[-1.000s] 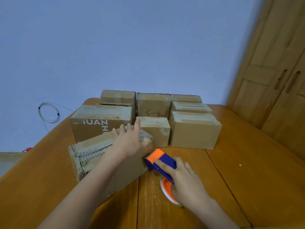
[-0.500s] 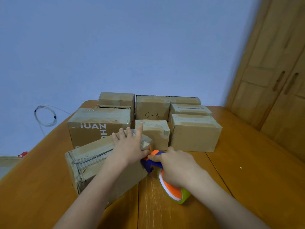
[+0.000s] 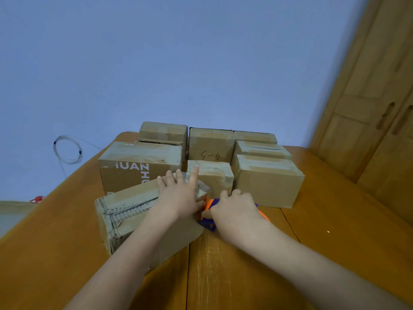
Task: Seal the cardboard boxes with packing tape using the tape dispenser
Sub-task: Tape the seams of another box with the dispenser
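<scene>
Cardboard box in front: the worn box point(image 3: 143, 220) lies at an angle on the near left of the tabletop point(image 3: 324, 253), its frayed corrugated end toward the camera and a strip of clear tape across its top at the far end.
Left hand: the left hand point(image 3: 178, 198) presses flat on that box's top, fingers straight and spread.
Right hand: the right hand point(image 3: 237, 211) is curled round the tape dispenser point(image 3: 209, 209), held against the box's right end.
Tape dispenser: orange and blue-purple plastic, low on the tabletop just beside the box.
Around: a cluster of taped boxes point(image 3: 268, 180) stands close behind the hands, one printed "HUAN", one with handwriting; a coiled cable point(image 3: 67, 151) hangs on the blue wall; wooden doors point(image 3: 380, 108) rise at right.
Hidden: the right hand covers most of the dispenser, so its roll and blade cannot be made out.
</scene>
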Demonstrator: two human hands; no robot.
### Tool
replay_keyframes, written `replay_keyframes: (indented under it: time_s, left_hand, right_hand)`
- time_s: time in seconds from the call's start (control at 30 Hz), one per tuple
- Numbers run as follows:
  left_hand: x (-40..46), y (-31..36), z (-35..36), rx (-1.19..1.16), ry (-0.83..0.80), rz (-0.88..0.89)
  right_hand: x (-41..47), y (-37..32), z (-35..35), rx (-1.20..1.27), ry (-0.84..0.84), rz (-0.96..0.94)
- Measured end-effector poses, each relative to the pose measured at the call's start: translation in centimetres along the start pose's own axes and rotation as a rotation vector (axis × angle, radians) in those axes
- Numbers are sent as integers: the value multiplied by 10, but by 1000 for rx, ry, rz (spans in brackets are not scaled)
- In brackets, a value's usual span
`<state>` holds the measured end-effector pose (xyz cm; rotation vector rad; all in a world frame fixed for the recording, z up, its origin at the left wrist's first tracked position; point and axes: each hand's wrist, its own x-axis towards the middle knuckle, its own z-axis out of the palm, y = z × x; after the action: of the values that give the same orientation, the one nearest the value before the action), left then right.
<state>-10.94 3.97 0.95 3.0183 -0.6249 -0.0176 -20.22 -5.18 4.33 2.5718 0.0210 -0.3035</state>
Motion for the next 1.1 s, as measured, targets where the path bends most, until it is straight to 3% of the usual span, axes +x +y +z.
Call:
replay_keyframes:
  time_s: [0.1, 0.17, 0.4, 0.57, 0.67, 0.8, 0.9, 0.97, 1.1]
  left_hand:
    - [-2, -2, 1, -29, 13, 2]
    - [-4, -3, 0, -36, 16, 8]
    - [-7, -8, -1, -44, 16, 60]
    - [-13, -18, -3, 3, -33, 176]
    - [-15, -30, -6, 26, -114, 270]
    - [-16, -39, -8, 56, -173, 356]
    - [-19, -40, -10, 30, -182, 387]
    - [-20, -43, -9, -12, -195, 398]
    - [-19, -50, -10, -44, -203, 437]
  right_hand:
    - [-2, 3, 13, -23, -57, -21]
    - [-5, 14, 25, 113, -100, -69]
    - [9, 90, 98, 1180, -200, -63]
    - [23, 101, 144, 1480, -174, 56]
    - [30, 101, 158, 1514, -76, 61]
    - [38, 94, 166, 1374, 4, 157]
    - [36, 91, 158, 1049, 29, 179]
    - [32, 89, 146, 929, 227, 162]
    - [28, 58, 104, 1235, 701, -42]
